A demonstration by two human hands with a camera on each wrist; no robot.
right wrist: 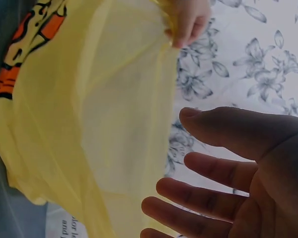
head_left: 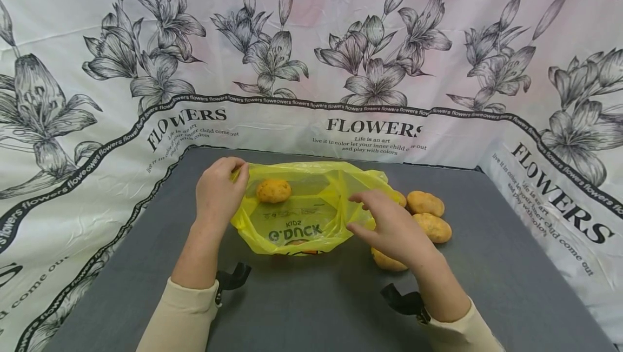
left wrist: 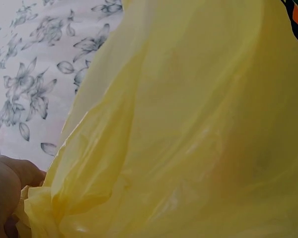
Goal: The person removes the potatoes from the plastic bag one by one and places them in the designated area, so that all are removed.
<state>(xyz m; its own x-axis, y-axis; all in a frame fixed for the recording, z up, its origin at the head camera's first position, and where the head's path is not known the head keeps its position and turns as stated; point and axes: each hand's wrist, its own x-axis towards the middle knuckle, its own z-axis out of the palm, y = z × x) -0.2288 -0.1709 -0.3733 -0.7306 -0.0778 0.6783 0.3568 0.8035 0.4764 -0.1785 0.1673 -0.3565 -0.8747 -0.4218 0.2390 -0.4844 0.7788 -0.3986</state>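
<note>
A yellow plastic bag (head_left: 302, 238) with dark lettering stands with its mouth spread wide on the grey table. One potato (head_left: 273, 191) shows inside it, toward the left. My left hand (head_left: 221, 190) pinches the bag's left rim between thumb and fingers; the left wrist view has the bunched plastic (left wrist: 44, 208) at those fingers. My right hand (head_left: 389, 225) is by the bag's right side, thumb and fingers spread and nothing between them. In the right wrist view, the fingers (right wrist: 203, 193) are apart, in front of the bag's side (right wrist: 49, 129).
Several loose potatoes lie right of the bag, among them an upper one (head_left: 425, 203), one below it (head_left: 433, 227) and one partly behind my right wrist (head_left: 388, 261). A flower-printed cloth (head_left: 370, 135) hangs around the back and sides of the grey table (head_left: 302, 309).
</note>
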